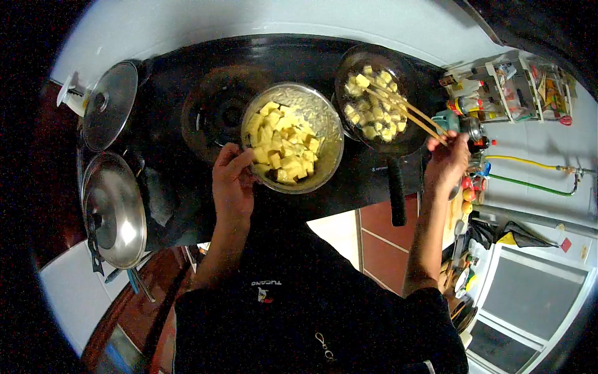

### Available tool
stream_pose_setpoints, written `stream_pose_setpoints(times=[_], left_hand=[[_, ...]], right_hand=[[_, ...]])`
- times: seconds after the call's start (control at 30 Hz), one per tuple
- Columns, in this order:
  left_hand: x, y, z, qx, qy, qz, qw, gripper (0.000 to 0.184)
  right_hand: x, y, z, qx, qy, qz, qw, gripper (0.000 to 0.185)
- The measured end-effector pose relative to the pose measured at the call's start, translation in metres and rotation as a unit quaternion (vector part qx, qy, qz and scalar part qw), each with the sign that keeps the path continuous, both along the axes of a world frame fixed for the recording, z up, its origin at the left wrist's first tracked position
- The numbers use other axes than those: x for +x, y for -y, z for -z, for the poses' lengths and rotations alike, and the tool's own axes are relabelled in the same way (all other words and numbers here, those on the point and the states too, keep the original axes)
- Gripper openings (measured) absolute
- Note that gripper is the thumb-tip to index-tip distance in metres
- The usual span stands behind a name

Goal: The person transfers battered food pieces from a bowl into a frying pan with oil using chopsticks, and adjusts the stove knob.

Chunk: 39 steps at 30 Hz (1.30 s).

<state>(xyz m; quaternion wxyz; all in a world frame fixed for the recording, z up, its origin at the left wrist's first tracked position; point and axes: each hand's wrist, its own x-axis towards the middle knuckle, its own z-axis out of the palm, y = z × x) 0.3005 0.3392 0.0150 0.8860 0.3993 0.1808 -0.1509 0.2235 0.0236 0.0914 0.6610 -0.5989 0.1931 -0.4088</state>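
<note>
My left hand [235, 171] grips the left rim of a round metal bowl [333, 153]. Pale yellow cubes [283, 143] coated in something wet fill much of this bowl. In my right hand [450, 159] is a pair of wooden chopsticks [414, 115], slanting down and left into a dark frying pan [408, 71]. Their tips are among the yellow cubes [377, 112] in the pan, which lie spread in what looks like bubbling oil. Whether the tips pinch a cube I cannot tell. The pan's black handle [397, 193] points toward me.
An unused burner [215, 118] lies left of the bowl on the black stovetop [349, 177]. A glass lid [112, 106] and a metal lid [118, 212] stand at the left edge. Bottles and a wall rack [517, 87] are on the right, near a yellow hose [523, 161].
</note>
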Motion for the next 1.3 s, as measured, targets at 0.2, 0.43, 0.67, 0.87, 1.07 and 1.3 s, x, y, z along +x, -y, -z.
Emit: stream_pose_setpoints(times=[0.2,0.43,0.67,0.87,1.07,1.3], left_hand=[[0.005,-0.001,0.001,-0.022,0.006,0.013,1.000,0.012],[0.004,0.000,-0.004,0.001,-0.016,-0.006,1.000,0.011],[0.003,-0.002,-0.007,-0.020,-0.008,-0.001,1.000,0.009],[0.003,-0.010,0.007,-0.033,0.019,0.011,0.999,0.011],[0.000,-0.009,0.010,-0.044,0.089,0.055,0.994,0.010],[-0.015,0.007,-0.018,-0.009,0.162,0.087,0.983,0.009]], right_hand=[[0.036,0.035,0.076,-0.118,-0.138,0.070,0.981,0.036],[0.042,0.011,0.061,-0.088,-0.145,0.052,0.984,0.035],[0.028,-0.019,0.000,-0.032,-0.062,0.060,0.996,0.035],[-0.015,-0.057,-0.042,-0.018,-0.073,-0.065,0.995,0.032],[-0.042,-0.075,-0.049,-0.087,-0.168,-0.144,0.971,0.023],[-0.055,-0.068,-0.068,-0.128,-0.219,-0.226,0.941,0.021]])
